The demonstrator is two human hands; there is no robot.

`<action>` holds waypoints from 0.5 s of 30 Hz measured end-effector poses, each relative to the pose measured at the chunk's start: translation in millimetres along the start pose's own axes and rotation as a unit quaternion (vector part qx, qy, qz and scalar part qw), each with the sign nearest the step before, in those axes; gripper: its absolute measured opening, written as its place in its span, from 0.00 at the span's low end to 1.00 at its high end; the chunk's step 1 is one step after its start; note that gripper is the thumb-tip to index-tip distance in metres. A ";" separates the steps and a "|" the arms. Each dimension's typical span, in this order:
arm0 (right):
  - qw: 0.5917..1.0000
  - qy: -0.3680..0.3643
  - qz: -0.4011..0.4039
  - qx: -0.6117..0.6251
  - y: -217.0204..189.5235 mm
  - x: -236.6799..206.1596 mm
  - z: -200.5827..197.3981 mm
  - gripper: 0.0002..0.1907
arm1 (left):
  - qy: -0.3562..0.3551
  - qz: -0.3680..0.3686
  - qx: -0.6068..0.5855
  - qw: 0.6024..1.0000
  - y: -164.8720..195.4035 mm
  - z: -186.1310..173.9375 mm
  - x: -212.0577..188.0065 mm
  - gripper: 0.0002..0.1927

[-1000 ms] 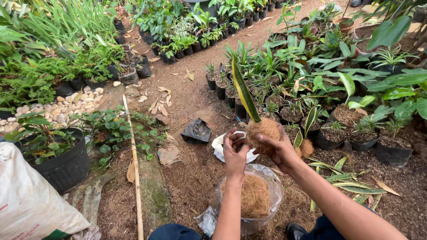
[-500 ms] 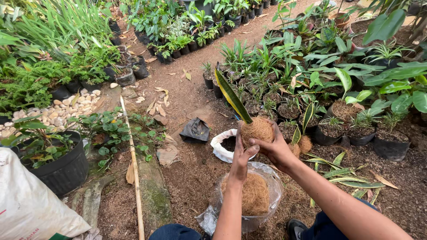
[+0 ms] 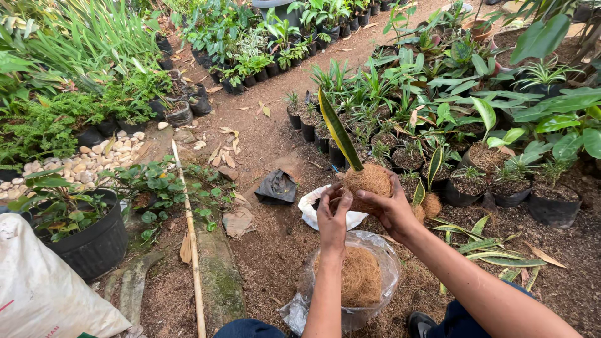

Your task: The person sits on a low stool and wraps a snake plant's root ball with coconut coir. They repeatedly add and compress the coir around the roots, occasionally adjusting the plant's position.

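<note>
Leaf [image 3: 338,131] green, yellow edges. Fibre ball [image 3: 369,181] tan-brown. Clear bag [image 3: 357,281] holds brown fibre. Pots [image 3: 94,241] black. Sack [image 3: 44,294] white. Pebbles [image 3: 94,163] pale. Soil reddish-brown.

place: plant nursery | evidence: rows of potted plants [image 3: 325,25], dirt path [image 3: 263,131]

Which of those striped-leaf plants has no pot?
The one in both hands: its leaf rises from a bare fibre ball, while the others stand in black pots.
</note>
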State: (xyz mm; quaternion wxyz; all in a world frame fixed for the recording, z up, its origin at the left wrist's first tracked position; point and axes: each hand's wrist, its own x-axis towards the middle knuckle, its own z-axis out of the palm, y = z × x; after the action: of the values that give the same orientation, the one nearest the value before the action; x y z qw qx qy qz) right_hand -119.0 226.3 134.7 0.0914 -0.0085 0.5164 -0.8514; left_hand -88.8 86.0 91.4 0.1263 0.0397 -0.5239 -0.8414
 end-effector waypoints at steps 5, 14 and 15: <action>0.999 0.015 0.028 -0.018 1.0 1.5 0.9 0.44 | 0.060 0.009 0.059 0.996 -1.1 -1.7 2.0 0.15; 0.999 0.023 0.028 -0.017 -0.2 1.5 2.5 0.43 | 0.033 0.039 0.002 0.999 3.0 -2.9 0.8 0.16; 0.999 0.027 0.028 -0.015 -0.5 1.7 2.4 0.42 | 0.019 0.046 -0.011 0.999 4.1 -2.2 0.5 0.18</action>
State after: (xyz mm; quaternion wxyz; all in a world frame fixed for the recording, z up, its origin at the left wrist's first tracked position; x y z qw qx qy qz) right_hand -120.6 224.1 136.1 0.1015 0.0274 0.5312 -0.8407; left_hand -88.1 82.2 94.1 0.1752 0.0304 -0.5133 -0.8396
